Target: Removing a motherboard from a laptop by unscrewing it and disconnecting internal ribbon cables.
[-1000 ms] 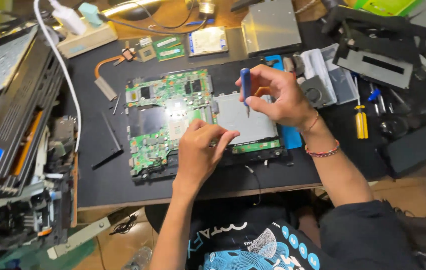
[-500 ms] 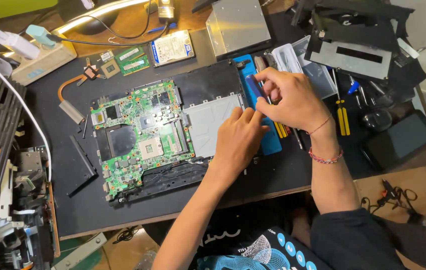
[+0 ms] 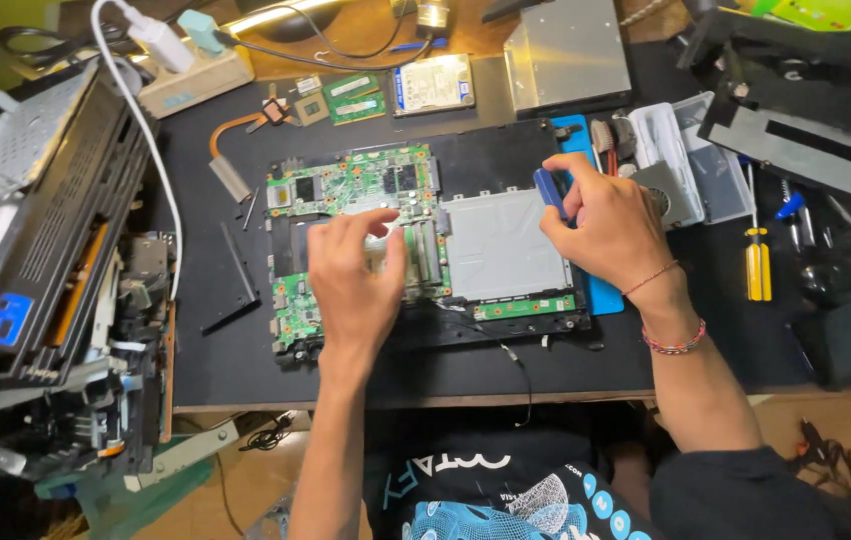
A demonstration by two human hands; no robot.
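Observation:
A green laptop motherboard (image 3: 356,190) lies in a black chassis on a black mat (image 3: 246,360). My left hand (image 3: 354,275) rests flat on the middle of the board, fingers spread over it. My right hand (image 3: 606,225) is closed around a blue-handled screwdriver (image 3: 549,190), held at the right edge of a silver metal plate (image 3: 501,245) that covers the board's right part. A small green strip of board (image 3: 526,307) shows below that plate.
A dismantled black device (image 3: 36,250) stands at the left. At the back lie a power strip (image 3: 196,75), memory sticks (image 3: 356,97), a hard drive (image 3: 433,82) and a silver drive box (image 3: 568,52). Right of the mat are a yellow screwdriver (image 3: 758,265), clear cases (image 3: 691,160) and black panels (image 3: 796,130).
My left hand has moved left from the silver plate onto the green board. My right hand has shifted with the screwdriver to the plate's right edge. The camera view has also shifted.

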